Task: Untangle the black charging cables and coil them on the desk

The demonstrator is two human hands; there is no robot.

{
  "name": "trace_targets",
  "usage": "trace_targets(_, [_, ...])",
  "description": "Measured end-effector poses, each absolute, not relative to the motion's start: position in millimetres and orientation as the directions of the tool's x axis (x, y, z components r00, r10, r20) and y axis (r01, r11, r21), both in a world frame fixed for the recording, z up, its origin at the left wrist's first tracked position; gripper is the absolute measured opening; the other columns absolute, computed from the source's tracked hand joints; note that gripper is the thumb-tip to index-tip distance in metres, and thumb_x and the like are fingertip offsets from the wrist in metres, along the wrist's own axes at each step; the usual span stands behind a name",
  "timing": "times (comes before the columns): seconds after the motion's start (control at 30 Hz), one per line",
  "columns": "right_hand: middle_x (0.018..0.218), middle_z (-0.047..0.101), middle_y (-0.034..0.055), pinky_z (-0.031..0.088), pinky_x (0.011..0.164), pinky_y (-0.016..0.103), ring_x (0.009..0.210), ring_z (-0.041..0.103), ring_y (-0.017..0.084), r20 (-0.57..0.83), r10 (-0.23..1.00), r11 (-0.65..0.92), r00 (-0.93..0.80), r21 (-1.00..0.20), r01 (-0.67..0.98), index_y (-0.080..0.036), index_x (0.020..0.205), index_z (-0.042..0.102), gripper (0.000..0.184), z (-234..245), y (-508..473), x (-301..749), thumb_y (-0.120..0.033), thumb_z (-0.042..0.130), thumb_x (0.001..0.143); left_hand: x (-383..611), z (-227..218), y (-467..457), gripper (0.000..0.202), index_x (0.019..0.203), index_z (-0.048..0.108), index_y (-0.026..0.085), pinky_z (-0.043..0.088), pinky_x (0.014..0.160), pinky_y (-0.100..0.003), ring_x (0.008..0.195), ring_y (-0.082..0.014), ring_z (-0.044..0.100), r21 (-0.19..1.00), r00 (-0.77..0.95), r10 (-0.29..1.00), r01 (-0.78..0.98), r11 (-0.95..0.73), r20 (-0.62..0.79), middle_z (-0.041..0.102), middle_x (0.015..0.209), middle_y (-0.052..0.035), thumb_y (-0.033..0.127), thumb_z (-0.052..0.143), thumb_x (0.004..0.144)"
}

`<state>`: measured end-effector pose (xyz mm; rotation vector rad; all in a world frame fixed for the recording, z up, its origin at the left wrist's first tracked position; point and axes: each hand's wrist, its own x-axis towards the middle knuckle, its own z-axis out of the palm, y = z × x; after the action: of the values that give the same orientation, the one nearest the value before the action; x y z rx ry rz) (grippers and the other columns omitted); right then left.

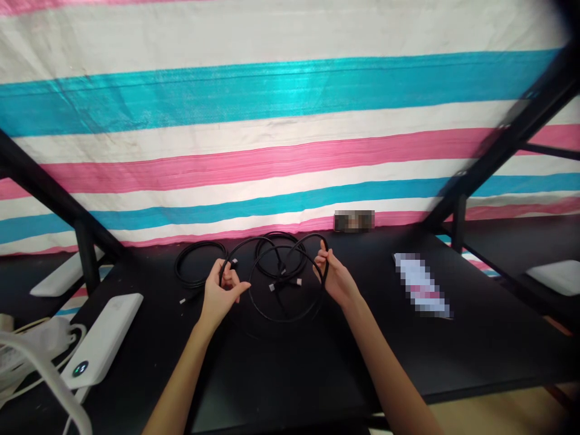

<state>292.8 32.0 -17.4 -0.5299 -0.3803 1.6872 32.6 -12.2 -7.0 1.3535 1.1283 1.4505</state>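
A black cable point(284, 318) stretches in loose loops between my two hands above the dark table. My left hand point(222, 290) is closed on one stretch of it, thumb pointing right. On the other side my right hand point(333, 275) pinches the looped part, with the fingers upright. Behind them a second coiled black cable point(199, 243) lies on the table at the left. Another coiled black cable point(302, 266) rests in the middle, partly seen through the held loops. Several plugs, such as a light-tipped connector point(296, 283), show among the loops; which cable each belongs to I cannot tell.
On the black table point(272, 380), a white power bank point(109, 338) lies left beside white cords and a charger point(49, 338). A blurred flat packet point(421, 287) is at right, a blurred small box point(354, 221) at the back. Black frame bars point(502, 139) slant at both sides before a striped sheet point(272, 145).
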Motion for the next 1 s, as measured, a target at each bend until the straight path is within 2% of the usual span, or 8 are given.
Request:
trace_targets(0.2, [0.069,0.050,-0.0087,0.051,0.062,0.014,0.061,0.052,0.003,-0.126,0.986,-0.163,-0.110,-0.567,-0.808,-0.023,0.095,0.067,0.033,-18.8,31.2,289.6,-0.028,0.081,0.066,29.3,-17.3,-5.5,0.052,0.075,0.032,0.022,0.035,0.045,-0.015,0.043,-0.0039,0.040,0.937,-0.146,0.952,0.268,-0.224,0.270,0.041,0.051,0.0131,0.030,0.081,0.060])
trace_targets(0.37, [0.070,0.049,-0.0079,0.052,0.066,0.016,0.063,0.052,0.004,-0.125,0.982,-0.189,-0.142,-0.605,-0.774,-0.023,0.094,0.067,0.034,-16.7,29.0,288.3,-0.032,0.082,0.065,30.0,-16.6,-6.6,0.045,0.072,0.036,0.021,0.034,0.048,-0.015,0.047,-0.0040,0.039,0.904,-0.175,0.929,0.347,-0.251,0.325,0.042,0.052,0.0111,0.031,0.079,0.063])
trace_targets(0.5, [0.072,0.049,-0.0078,0.052,0.067,0.016,0.064,0.052,0.003,-0.115,0.978,-0.207,-0.173,-0.593,-0.778,-0.022,0.093,0.067,0.037,-16.3,28.7,288.6,-0.032,0.084,0.062,34.2,-12.4,-9.6,0.035,0.072,0.035,0.021,0.034,0.047,-0.015,0.043,-0.0038,0.039,0.917,-0.148,0.929,0.274,-0.291,0.340,0.037,0.050,0.0117,0.027,0.069,0.074])
trace_targets(0.6, [0.073,0.048,-0.0071,0.050,0.066,0.015,0.065,0.050,0.003,-0.089,0.978,-0.207,-0.190,-0.558,-0.803,-0.021,0.094,0.066,0.033,-16.0,29.0,289.6,-0.029,0.082,0.066,34.0,-9.5,-10.7,0.033,0.071,0.033,0.021,0.033,0.044,-0.015,0.039,-0.0033,0.039,0.938,-0.108,0.943,0.190,-0.291,0.314,0.033,0.048,0.0128,0.024,0.066,0.075])
trace_targets(0.7, [0.071,0.046,-0.0064,0.047,0.063,0.015,0.064,0.048,0.004,-0.052,0.975,-0.212,-0.216,-0.514,-0.831,-0.023,0.095,0.065,0.023,-13.2,28.1,292.5,-0.026,0.075,0.074,29.9,-8.6,-10.9,0.032,0.073,0.035,0.022,0.033,0.039,-0.014,0.034,-0.0032,0.040,0.953,-0.071,0.955,0.127,-0.277,0.287,0.032,0.046,0.0142,0.023,0.066,0.075])
trace_targets(0.8, [0.064,0.038,-0.0058,0.043,0.056,0.018,0.056,0.040,0.006,-0.003,0.970,-0.211,-0.243,-0.505,-0.837,-0.024,0.085,0.063,0.005,-9.0,26.0,297.3,-0.027,0.066,0.082,24.4,-10.8,-11.0,0.031,0.079,0.035,0.023,0.033,0.031,-0.015,0.027,-0.0047,0.038,0.969,-0.017,0.970,0.047,-0.243,0.244,0.036,0.043,0.0153,0.029,0.066,0.076])
trace_targets(0.9, [0.059,0.026,-0.0056,0.038,0.051,0.021,0.050,0.030,0.008,0.026,0.967,-0.200,-0.252,-0.536,-0.820,-0.023,0.075,0.061,0.013,-7.0,23.5,301.4,-0.033,0.064,0.082,21.1,-13.6,-11.1,0.035,0.084,0.036,0.023,0.034,0.026,-0.016,0.024,-0.0058,0.035,0.977,0.014,0.977,-0.011,-0.214,0.214,0.040,0.041,0.0155,0.034,0.068,0.075])
trace_targets(1.0, [0.059,0.019,-0.0070,0.034,0.051,0.022,0.049,0.021,0.008,0.064,0.966,-0.161,-0.250,-0.610,-0.776,-0.023,0.079,0.064,0.017,-8.4,21.8,302.6,-0.036,0.073,0.073,21.3,-13.4,-10.8,0.036,0.084,0.035,0.023,0.034,0.026,-0.015,0.025,-0.0055,0.036,0.975,0.013,0.975,-0.021,-0.222,0.222,0.039,0.042,0.0157,0.034,0.068,0.075])
